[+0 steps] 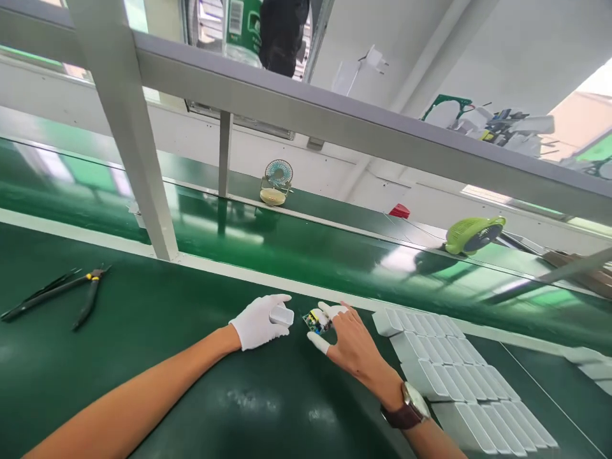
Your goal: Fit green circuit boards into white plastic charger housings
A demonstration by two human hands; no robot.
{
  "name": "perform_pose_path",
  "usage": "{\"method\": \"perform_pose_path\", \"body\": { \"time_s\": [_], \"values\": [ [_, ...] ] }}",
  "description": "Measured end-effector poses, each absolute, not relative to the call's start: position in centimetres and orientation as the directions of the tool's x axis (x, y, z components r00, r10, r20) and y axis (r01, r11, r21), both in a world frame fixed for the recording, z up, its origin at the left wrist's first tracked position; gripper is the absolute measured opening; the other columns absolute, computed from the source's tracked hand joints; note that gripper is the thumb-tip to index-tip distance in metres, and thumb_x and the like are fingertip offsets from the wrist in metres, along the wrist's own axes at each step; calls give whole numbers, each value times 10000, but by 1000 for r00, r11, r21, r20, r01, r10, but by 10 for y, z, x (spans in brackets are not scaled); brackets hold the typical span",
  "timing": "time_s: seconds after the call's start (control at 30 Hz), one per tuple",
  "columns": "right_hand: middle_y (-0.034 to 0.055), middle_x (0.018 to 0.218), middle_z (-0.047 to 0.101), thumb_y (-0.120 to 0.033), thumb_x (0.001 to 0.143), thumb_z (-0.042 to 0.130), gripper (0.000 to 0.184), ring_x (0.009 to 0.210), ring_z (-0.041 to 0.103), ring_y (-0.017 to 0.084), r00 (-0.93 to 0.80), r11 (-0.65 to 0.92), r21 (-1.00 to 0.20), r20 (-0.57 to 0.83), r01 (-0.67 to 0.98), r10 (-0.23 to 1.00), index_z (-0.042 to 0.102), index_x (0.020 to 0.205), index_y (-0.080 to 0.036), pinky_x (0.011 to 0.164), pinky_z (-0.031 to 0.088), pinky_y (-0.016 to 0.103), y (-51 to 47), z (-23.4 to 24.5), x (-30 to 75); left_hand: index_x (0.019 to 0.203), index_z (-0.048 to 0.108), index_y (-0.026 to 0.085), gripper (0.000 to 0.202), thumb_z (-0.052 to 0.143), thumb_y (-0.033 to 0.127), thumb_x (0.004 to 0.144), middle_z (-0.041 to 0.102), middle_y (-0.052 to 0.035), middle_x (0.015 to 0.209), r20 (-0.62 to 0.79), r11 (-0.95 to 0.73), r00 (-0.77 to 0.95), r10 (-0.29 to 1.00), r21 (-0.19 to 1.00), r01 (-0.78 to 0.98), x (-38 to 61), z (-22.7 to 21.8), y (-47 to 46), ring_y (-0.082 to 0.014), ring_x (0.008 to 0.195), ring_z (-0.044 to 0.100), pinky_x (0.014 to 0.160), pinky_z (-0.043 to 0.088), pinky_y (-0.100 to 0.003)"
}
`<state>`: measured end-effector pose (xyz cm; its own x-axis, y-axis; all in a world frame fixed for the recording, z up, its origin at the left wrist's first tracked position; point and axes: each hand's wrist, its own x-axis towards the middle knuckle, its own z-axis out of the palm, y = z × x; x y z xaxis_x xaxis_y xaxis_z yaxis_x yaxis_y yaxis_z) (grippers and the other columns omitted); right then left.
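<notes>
My left hand (261, 323), in a white glove, is closed around a small white plastic case (282, 316) whose end points to the right. Just across from it, my right hand (347, 331) wears white finger cots and grips a small circuit board (316, 320) between thumb and fingers. Yellow, blue and green parts show on the board. A narrow gap separates case and board, both above the green work surface (268, 395). To the right of my right hand stand rows of similar white plastic cases (444, 357).
Black-handled cutters (90, 287) and dark tweezers (52, 282) lie at the left. A grey post (138, 146) carries a shelf (306, 105) over the bench, with a green-labelled bottle (242, 29) on it. Beyond are a small fan (277, 182) and a green fan (473, 234).
</notes>
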<state>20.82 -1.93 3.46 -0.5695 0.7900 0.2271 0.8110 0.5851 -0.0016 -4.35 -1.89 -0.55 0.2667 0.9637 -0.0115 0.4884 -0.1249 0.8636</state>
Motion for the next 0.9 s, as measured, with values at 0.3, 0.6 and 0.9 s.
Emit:
{"method": "perform_pose_path", "body": {
  "time_s": [0.3, 0.6, 0.9],
  "values": [
    [154, 1411, 572, -285, 867, 642, 666, 1334, 516, 310, -605, 593, -302, 64, 746, 794, 428, 1490, -187, 1077, 471, 456, -69, 39, 249, 1479, 418, 244, 1114, 893, 317, 474, 547, -91, 1271, 41, -155, 209, 977, 812, 564, -37, 0, -39, -292, 1115, 586, 967, 527, -439],
    [144, 1108, 665, -129, 791, 568, 603, 1001, 648, 281, -563, 593, -371, 198, 714, 802, 520, 1392, -116, 887, 556, 424, -64, 22, 248, 1480, 381, 204, 1050, 861, 372, 561, 567, -113, 1238, 107, -106, 38, 994, 761, 640, -19, -1, -59, -324, 1162, 568, 1001, 489, -475],
    [134, 1162, 638, -7, 733, 499, 510, 1210, 573, 302, -539, 560, -452, 187, 695, 821, 626, 1196, -178, 913, 547, 393, -47, 34, 234, 1488, 373, 184, 881, 746, 314, 700, 631, -108, 1176, 81, -84, 36, 996, 740, 667, -19, -2, -50, -295, 1129, 611, 1020, 471, -468]
  ]
}}
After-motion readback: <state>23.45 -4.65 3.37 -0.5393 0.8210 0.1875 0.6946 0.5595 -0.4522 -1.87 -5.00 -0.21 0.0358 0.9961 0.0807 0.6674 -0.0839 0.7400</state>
